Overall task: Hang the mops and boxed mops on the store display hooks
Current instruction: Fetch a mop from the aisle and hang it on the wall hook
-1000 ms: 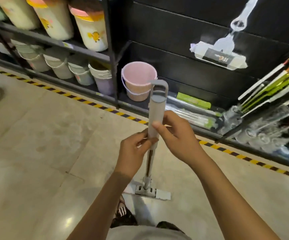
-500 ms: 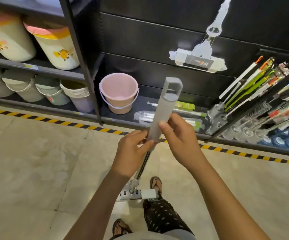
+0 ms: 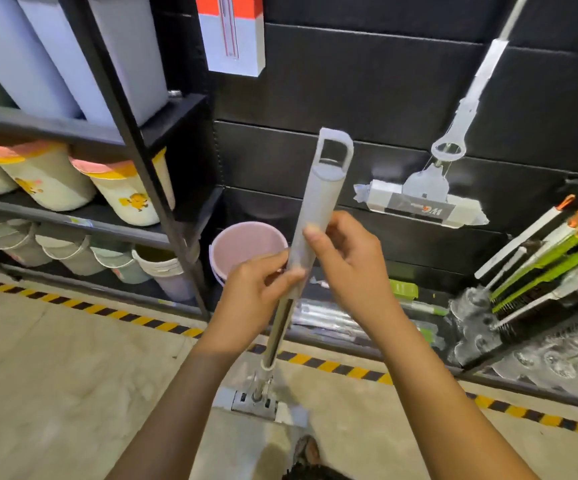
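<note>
A grey flat mop (image 3: 318,202) stands nearly upright in front of me, its handle loop at the top and its flat head (image 3: 259,405) near the floor. My left hand (image 3: 252,299) grips the lower end of the grey handle sleeve. My right hand (image 3: 346,268) pinches the sleeve a little higher, thumb on its front. Another mop (image 3: 453,147) hangs on the black display wall at the upper right, its wrapped head at mid height. A red and white boxed mop (image 3: 232,36) hangs at the top centre.
A black shelf rack (image 3: 135,143) on the left carries cream buckets and grey bins. A pink bucket (image 3: 246,244) sits on the low ledge behind the mop. Brushes and green-handled tools (image 3: 550,258) fill the right. Yellow-black tape (image 3: 332,367) edges the tiled floor.
I have come closer to the display wall and my view has tilted up, bringing the boxed mop into sight. The mop's handle has risen toward the wall; both hands keep their hold.
</note>
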Demonstrator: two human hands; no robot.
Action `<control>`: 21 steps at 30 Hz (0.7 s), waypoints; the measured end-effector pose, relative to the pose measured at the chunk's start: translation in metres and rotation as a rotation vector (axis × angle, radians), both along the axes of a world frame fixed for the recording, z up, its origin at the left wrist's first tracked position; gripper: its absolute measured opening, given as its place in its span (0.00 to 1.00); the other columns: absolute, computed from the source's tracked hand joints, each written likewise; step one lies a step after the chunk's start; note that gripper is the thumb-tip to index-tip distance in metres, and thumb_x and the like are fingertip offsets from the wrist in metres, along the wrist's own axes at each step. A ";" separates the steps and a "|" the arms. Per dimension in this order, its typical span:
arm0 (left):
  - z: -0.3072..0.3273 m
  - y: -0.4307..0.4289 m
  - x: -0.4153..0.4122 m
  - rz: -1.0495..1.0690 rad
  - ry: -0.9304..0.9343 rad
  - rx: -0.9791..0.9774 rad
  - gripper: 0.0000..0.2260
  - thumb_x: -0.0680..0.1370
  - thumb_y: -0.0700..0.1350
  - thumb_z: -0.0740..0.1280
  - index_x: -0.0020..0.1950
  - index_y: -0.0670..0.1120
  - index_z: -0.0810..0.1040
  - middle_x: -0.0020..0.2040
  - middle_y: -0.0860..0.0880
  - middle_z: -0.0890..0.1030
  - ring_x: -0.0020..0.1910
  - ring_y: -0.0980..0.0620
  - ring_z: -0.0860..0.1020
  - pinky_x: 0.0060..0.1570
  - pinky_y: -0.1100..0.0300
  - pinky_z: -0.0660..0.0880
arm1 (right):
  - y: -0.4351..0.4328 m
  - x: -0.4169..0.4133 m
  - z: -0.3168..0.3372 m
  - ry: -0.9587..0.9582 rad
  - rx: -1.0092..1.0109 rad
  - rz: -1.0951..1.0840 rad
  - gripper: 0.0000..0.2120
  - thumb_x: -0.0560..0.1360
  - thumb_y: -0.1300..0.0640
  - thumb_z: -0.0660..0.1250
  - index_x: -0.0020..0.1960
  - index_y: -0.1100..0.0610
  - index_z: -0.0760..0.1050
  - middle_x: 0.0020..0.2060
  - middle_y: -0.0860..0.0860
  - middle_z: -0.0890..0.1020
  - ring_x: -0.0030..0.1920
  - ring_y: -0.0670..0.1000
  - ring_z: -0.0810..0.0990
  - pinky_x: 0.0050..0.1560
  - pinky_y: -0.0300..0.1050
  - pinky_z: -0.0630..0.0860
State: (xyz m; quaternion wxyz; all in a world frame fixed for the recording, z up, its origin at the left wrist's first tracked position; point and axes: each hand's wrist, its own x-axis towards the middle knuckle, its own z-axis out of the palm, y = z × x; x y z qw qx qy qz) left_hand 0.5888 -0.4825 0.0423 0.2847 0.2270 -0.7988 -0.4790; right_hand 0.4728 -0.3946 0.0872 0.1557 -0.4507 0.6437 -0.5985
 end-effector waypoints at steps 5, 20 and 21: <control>0.043 -0.031 -0.078 -0.020 0.059 -0.126 0.04 0.78 0.55 0.65 0.49 0.63 0.79 0.38 0.57 0.79 0.37 0.60 0.76 0.38 0.69 0.70 | -0.026 -0.074 0.044 0.078 -0.060 -0.047 0.03 0.78 0.53 0.65 0.46 0.45 0.73 0.42 0.43 0.81 0.45 0.46 0.81 0.46 0.39 0.78; 0.213 -0.064 -0.279 -0.307 0.318 -0.171 0.21 0.69 0.65 0.61 0.46 0.52 0.85 0.35 0.53 0.83 0.34 0.55 0.81 0.40 0.54 0.81 | -0.045 -0.249 0.212 0.350 -0.193 -0.372 0.18 0.75 0.42 0.62 0.46 0.57 0.78 0.40 0.48 0.80 0.45 0.50 0.80 0.42 0.41 0.80; 0.225 -0.067 -0.292 -0.333 0.337 -0.171 0.24 0.67 0.66 0.60 0.44 0.50 0.85 0.34 0.54 0.83 0.34 0.58 0.80 0.40 0.57 0.81 | -0.047 -0.260 0.225 0.375 -0.187 -0.405 0.18 0.76 0.43 0.62 0.46 0.58 0.78 0.39 0.50 0.80 0.45 0.51 0.80 0.43 0.43 0.80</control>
